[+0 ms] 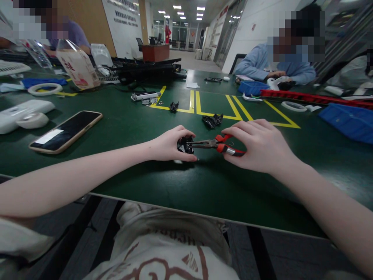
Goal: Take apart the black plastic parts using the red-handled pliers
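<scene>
Between the thumb and fingers of my left hand [171,144] is a small black plastic part [184,144], held just above the green table. My right hand [259,146] grips needle-nose pliers [217,144] by their red and black handles. The long jaws point left and reach the black part; whether they pinch it is too small to tell. Beyond my hands lie a cluster of black plastic pieces [212,120] and a smaller black piece [174,106]. White and silver parts [145,97] rest farther left.
The green table [175,182] carries yellow tape outlines [241,114]. On the left lie a phone [66,130], a tape roll [45,89] and a white device [23,111]. Blue trays [349,122] stand at right. A co-worker in a light blue sleeve [253,62] sits across; another person sits far left.
</scene>
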`<state>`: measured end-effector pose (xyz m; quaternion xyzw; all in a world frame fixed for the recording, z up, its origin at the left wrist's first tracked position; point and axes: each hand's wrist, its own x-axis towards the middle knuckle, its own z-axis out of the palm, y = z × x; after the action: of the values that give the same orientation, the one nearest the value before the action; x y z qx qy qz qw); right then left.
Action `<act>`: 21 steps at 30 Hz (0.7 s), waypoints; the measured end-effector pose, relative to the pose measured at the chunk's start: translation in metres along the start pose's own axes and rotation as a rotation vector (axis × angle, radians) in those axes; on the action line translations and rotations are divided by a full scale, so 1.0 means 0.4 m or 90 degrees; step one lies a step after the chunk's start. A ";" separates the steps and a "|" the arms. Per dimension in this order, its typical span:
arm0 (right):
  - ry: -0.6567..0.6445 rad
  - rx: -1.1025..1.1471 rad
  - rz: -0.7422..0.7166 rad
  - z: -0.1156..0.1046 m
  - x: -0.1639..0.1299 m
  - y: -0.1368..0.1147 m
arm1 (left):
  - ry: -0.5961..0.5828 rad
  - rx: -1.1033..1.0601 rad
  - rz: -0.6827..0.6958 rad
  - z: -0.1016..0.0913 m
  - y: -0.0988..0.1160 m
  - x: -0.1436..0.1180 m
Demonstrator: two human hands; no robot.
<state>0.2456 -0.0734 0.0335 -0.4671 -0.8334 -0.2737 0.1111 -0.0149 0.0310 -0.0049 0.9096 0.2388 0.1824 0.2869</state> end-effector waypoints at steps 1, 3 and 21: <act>-0.005 0.001 -0.001 0.001 0.000 0.000 | -0.003 0.000 0.001 -0.001 0.000 -0.001; -0.015 0.007 -0.002 0.002 0.000 0.001 | -0.002 0.004 0.000 -0.002 0.000 -0.001; -0.033 0.026 -0.015 -0.011 0.002 -0.009 | -0.017 0.004 0.017 -0.010 0.013 -0.005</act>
<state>0.2420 -0.0769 0.0363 -0.4619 -0.8470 -0.2453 0.0956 -0.0167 0.0280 0.0011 0.9160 0.2236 0.1728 0.2849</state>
